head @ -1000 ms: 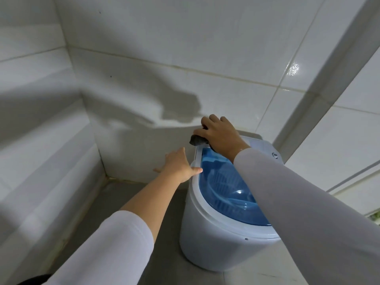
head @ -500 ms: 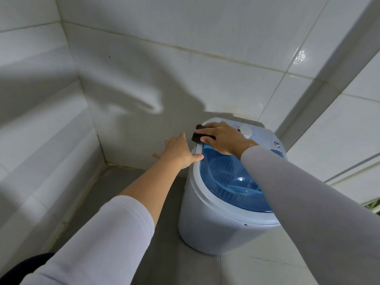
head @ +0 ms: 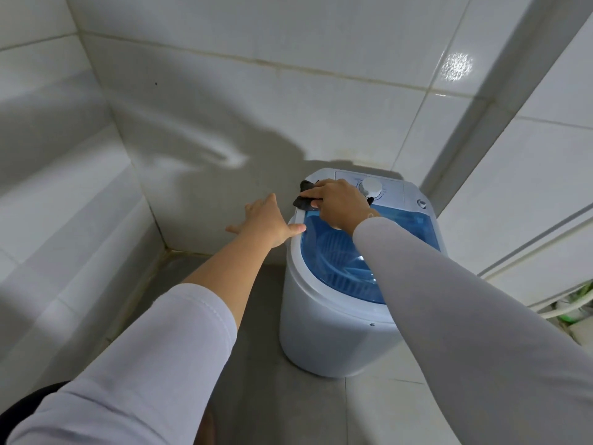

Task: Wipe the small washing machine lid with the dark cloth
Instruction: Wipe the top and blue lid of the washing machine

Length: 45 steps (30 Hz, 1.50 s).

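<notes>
A small white washing machine [head: 324, 329] stands on the floor in a tiled corner. Its see-through blue lid [head: 340, 261] is closed, and a white control panel with a dial [head: 370, 187] sits behind it. My right hand [head: 341, 203] presses a dark cloth [head: 305, 195] onto the machine's back left top edge, where lid meets panel. My left hand [head: 268, 221] rests flat against the machine's left rim, fingers spread, thumb on the rim. My right sleeve hides part of the lid.
White tiled walls [head: 224, 91] close in behind and to the left. The floor [head: 256, 364] is grey tile. A white hose and some green items [head: 574, 306] lie at the right edge, under a white ledge.
The view has tilted, showing more of the machine's control panel. My right hand with the cloth has slid a little along the back left edge. My left hand stays on the rim.
</notes>
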Motion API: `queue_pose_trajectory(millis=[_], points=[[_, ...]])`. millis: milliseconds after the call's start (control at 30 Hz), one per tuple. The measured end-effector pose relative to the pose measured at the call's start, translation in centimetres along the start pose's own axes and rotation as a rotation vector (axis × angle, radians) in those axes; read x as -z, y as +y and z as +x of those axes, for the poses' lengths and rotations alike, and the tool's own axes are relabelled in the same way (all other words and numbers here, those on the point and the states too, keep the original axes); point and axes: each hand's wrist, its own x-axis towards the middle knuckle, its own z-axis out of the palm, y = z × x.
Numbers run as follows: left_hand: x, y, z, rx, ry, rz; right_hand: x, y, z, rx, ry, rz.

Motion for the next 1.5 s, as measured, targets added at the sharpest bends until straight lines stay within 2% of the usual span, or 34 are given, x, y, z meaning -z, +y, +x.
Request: queue_pose_trajectory(millis=[867,1200,1500], points=[[-0.4,1.1,-1.4,0.039,0.106,0.167,1.1,8.7,-6.8,-0.23,0.022,0.012],[-0.2,2.1,-2.6,0.064,0.121,0.211,1.2,11.4,-8.7,-0.474,0.03,0.055],[-0.3,2.3,-3.4,0.075,0.139,0.2,2.3,12.7,-10.7,-0.457,-0.014,0.075]])
